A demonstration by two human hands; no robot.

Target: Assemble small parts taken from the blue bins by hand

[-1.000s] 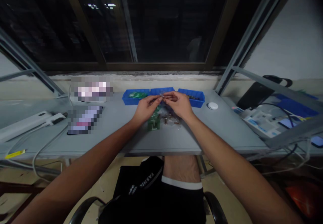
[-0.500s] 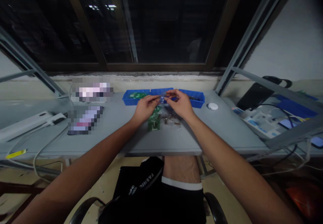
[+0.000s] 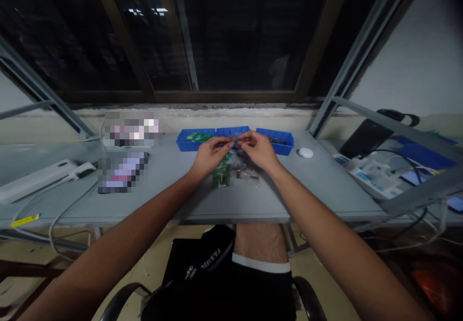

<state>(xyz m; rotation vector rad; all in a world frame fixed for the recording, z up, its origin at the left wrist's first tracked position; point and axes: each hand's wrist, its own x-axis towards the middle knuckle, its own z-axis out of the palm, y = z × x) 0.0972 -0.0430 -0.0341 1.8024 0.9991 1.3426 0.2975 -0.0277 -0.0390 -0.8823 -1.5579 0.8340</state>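
Observation:
Between the fingertips of both hands is a small clear plastic bag [image 3: 235,139], mostly hidden by the fingers. My left hand [image 3: 211,153] pinches it from the left, and my right hand [image 3: 259,151] pinches it from the right. Below them on the grey table lie green packets [image 3: 221,176] with small pale pieces in them. Just right of those, clear plastic bags [image 3: 248,170] lie with small brass-coloured pieces, too small to name. Behind my hands stand three blue bins: the left bin [image 3: 180,142] holds green packets, the middle bin [image 3: 227,130] is partly covered, and the right bin [image 3: 289,148] holds dark small parts.
A white round disc [image 3: 305,153] lies right of the bins. On the left are a phone [image 3: 125,171], a white power strip [image 3: 39,180] and loose cables. At the right, a metal frame [image 3: 415,186] stands before boxes and a black bag [image 3: 372,133].
My hands have come closer together at the fingertips, and less of the clear bag shows between them. The packets and bins on the table have stayed put.

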